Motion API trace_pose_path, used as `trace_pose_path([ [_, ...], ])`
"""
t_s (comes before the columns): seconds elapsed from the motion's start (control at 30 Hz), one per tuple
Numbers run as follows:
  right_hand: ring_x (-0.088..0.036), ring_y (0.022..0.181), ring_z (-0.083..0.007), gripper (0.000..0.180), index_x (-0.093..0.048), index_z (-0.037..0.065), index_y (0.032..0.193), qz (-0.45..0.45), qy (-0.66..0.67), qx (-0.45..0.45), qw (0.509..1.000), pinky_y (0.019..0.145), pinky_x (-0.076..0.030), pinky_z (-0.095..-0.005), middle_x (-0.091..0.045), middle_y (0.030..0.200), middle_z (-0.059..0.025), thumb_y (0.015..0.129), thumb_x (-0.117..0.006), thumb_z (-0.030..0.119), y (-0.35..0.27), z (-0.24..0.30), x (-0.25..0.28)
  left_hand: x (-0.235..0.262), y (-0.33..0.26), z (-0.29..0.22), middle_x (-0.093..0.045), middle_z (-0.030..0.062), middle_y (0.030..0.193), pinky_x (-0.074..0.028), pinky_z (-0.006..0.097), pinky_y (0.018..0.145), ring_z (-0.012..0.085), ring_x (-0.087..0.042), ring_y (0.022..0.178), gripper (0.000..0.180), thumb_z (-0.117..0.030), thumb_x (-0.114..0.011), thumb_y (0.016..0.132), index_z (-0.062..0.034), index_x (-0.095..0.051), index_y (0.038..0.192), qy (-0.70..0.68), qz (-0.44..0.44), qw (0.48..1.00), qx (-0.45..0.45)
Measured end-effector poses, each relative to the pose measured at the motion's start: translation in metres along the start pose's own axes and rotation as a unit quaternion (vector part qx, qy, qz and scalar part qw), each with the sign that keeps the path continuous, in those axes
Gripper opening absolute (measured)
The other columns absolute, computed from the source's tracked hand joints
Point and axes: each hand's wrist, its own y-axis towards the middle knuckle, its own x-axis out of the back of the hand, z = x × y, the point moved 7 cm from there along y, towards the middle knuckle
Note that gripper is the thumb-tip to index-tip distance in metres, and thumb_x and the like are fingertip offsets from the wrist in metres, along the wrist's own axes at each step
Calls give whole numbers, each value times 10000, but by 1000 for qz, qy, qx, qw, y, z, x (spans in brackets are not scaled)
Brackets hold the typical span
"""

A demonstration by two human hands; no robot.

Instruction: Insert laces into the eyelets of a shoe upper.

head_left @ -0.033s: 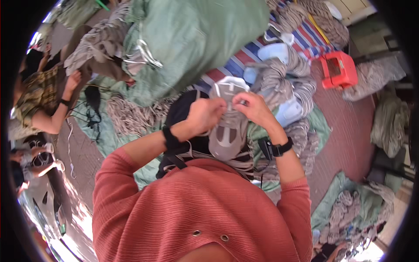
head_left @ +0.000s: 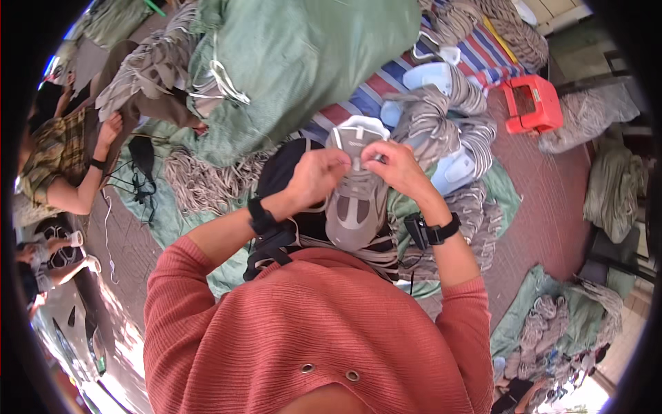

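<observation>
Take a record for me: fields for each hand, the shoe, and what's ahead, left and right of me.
Left hand: fingers bent, tips together above the shoe; grip unclear
Right hand: fingers curled, close to the left fingertips; grip unclear
Shoe: grey, toe toward the wearer
Ahead: large green sack, striped cloth
Left: another person in a plaid shirt
Right: grey bundles, red plastic object

Small lettering, seemingly one word, stands on the tongue of the grey shoe.
</observation>
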Motion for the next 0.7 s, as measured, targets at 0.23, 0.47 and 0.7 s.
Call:
trace_pose_path([
  [0.23, -485, 651, -61, 171, -615, 49, 958, 24, 79, -124, 989, 592, -409, -228, -604, 796, 0, 789, -611, 25, -6, -20, 0, 0, 28, -8, -624, 99, 640, -451, 327, 549, 190, -600, 567, 121, -154, -617, 797, -42, -640, 836, 182, 27, 982, 31],
  [0.47, -470, 650, -72, 296, -591, 109, 1054, 34, 114, -126, 985, 589, -391, -237, -590, 845, 28, 770, -632, 35, -12, -21, -7, 4, 22, -22, -578, 112, 562, -445, 391, 512, 294, -586, 527, 168, -219, -645, 771, -58, -599, 761, 289, 6, 957, -29],
  [0.7, -501, 686, -101, 191, -642, 98, 918, -169, -118, 32, 978, 621, -388, -244, -561, 789, 20, 738, -708, 91, -15, 3, -10, 6, 26, -27, -593, 126, 665, -445, 385, 531, 290, -586, 571, 176, -190, -655, 770, -43, -558, 759, 237, 19, 969, -67],
])
